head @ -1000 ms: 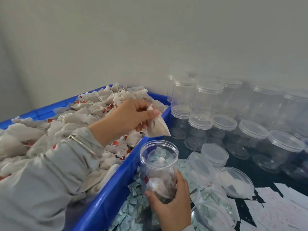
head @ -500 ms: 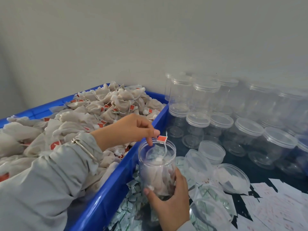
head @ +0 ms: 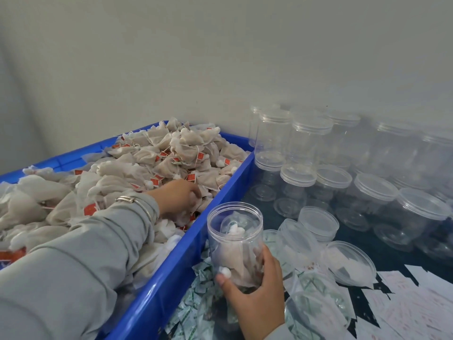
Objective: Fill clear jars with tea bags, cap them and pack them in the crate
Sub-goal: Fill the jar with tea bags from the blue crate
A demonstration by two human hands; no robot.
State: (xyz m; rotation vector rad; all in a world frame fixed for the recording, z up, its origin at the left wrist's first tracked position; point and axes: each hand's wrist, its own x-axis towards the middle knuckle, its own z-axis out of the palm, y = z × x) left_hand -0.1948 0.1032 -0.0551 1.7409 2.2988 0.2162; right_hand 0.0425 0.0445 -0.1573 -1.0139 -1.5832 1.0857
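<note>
A blue crate [head: 193, 244] on the left is heaped with white tea bags [head: 176, 148] that carry red tags. My left hand [head: 180, 196] is down in the pile near the crate's right wall, its fingers curled round a tea bag [head: 196, 204]. My right hand [head: 255, 293] grips the lower part of an open clear jar [head: 235, 229], held upright just right of the crate. The jar has no cap and holds a few tea bags.
Several empty capped jars [head: 375, 190] stand in rows against the wall at the right. Loose lids [head: 318, 222] and tipped jars lie beside the held jar. Green-and-white sachets [head: 196, 312] cover the near table, and white paper slips [head: 416, 303] lie at the lower right.
My left hand let a tea bag drop into the jar, then moved left and back into the crate's pile. The jar stays in my right hand.
</note>
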